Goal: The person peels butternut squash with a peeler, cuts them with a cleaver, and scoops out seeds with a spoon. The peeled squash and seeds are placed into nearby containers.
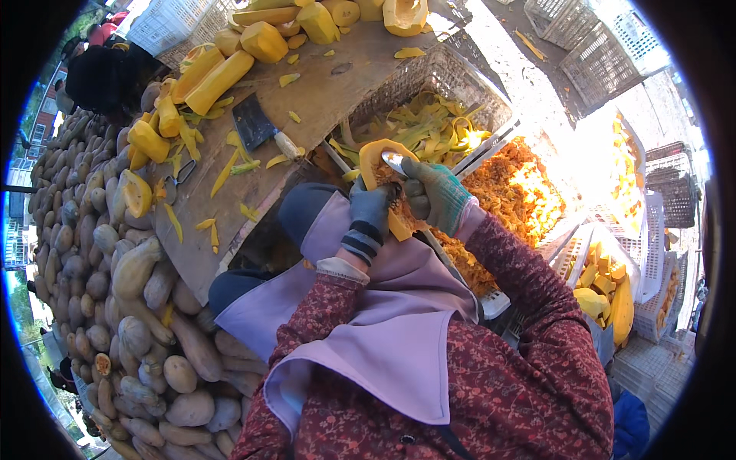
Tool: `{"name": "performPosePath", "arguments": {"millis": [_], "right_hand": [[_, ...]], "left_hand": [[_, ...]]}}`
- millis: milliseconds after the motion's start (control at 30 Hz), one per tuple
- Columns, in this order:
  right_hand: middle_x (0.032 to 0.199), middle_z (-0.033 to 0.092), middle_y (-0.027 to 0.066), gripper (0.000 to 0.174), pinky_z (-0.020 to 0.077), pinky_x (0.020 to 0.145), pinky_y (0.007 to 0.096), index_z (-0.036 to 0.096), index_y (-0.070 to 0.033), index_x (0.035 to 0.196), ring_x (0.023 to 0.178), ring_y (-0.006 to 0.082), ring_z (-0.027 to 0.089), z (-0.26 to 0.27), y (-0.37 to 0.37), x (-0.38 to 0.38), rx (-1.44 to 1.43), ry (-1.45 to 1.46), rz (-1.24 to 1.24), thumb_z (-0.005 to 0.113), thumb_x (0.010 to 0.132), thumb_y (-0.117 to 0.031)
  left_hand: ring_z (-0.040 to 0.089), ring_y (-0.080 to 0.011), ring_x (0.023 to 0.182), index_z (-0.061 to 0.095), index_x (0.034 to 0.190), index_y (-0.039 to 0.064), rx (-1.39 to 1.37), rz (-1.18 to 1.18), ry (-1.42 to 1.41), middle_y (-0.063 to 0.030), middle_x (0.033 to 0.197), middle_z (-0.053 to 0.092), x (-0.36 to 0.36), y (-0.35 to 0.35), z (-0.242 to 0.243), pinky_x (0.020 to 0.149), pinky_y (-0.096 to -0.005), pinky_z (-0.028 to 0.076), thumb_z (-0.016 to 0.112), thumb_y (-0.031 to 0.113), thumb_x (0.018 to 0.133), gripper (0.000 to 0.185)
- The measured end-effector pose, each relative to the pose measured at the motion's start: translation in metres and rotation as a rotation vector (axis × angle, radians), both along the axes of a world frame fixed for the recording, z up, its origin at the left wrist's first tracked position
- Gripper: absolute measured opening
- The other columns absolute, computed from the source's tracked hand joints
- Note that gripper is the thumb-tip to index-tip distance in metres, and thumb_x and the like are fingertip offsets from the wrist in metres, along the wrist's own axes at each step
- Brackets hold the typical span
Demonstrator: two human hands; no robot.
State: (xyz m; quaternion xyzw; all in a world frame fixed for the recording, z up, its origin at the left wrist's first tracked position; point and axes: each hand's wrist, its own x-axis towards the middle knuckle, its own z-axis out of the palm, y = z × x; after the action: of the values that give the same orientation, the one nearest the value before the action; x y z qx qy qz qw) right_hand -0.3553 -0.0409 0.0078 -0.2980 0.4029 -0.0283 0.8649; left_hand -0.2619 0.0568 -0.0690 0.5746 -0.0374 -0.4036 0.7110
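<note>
My gloved left hand (pixel 370 208) grips a peeled, hollow pumpkin piece (pixel 374 158) above my lap. In my gloved right hand (pixel 431 192) is a metal spoon-like scraper (pixel 393 161), its blade against the inside of the piece; its handle is hidden by the glove. Orange seedy pulp hangs between the hands. Just beyond them, a plastic crate (pixel 460 75) holds long green and yellow peelings (pixel 425 123). To the right of my right hand lies a heap of scraped orange pulp (pixel 512 184).
A wooden board (pixel 322 86) bears a cleaver (pixel 253 123), a looped metal tool (pixel 181 175), peel scraps and peeled pumpkins (pixel 218 83). A large pile of unpeeled pumpkins (pixel 121 270) fills the left. Crates of cut pumpkin (pixel 601 282) stand right. A person in dark clothes (pixel 106 77) is at upper left.
</note>
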Motion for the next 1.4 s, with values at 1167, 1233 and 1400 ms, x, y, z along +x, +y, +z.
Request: {"name": "performPosePath", "arguments": {"millis": [1167, 1233, 1400], "right_hand": [[0.085, 0.062, 0.0226, 0.018, 0.0503, 0.068, 0.0445, 0.062, -0.002, 0.101, 0.080, 0.0384, 0.063, -0.063, 0.006, 0.020, -1.435, 0.115, 0.357, 0.060, 0.083, -0.007], [0.085, 0.063, 0.0229, 0.017, 0.0507, 0.068, 0.0448, 0.062, -0.003, 0.101, 0.079, 0.0386, 0.063, -0.042, 0.011, 0.024, -0.984, 0.175, 0.261, 0.059, 0.085, -0.009], [0.082, 0.065, 0.0209, 0.017, 0.0520, 0.067, 0.0441, 0.063, -0.005, 0.100, 0.077, 0.0378, 0.065, -0.039, 0.002, 0.005, -1.194, 0.213, 0.630, 0.060, 0.089, -0.017]], "left_hand": [[0.064, -0.0180, 0.079, 0.061, 0.109, 0.002, 0.092, -0.018, -0.052, -0.0081, 0.095, 0.066, 0.003, 0.000, -0.005, 0.069, -0.0307, 0.054, 0.060, -0.002, 0.078, 0.031], [0.063, -0.0170, 0.073, 0.062, 0.106, 0.002, 0.074, 0.002, -0.080, -0.0064, 0.091, 0.066, 0.003, 0.003, -0.010, 0.063, -0.0285, 0.052, 0.062, -0.003, 0.076, 0.031], [0.064, -0.0173, 0.073, 0.062, 0.108, 0.001, 0.046, -0.045, -0.050, -0.0075, 0.091, 0.067, 0.003, 0.002, -0.021, 0.063, -0.0290, 0.052, 0.063, -0.004, 0.075, 0.034]]}}
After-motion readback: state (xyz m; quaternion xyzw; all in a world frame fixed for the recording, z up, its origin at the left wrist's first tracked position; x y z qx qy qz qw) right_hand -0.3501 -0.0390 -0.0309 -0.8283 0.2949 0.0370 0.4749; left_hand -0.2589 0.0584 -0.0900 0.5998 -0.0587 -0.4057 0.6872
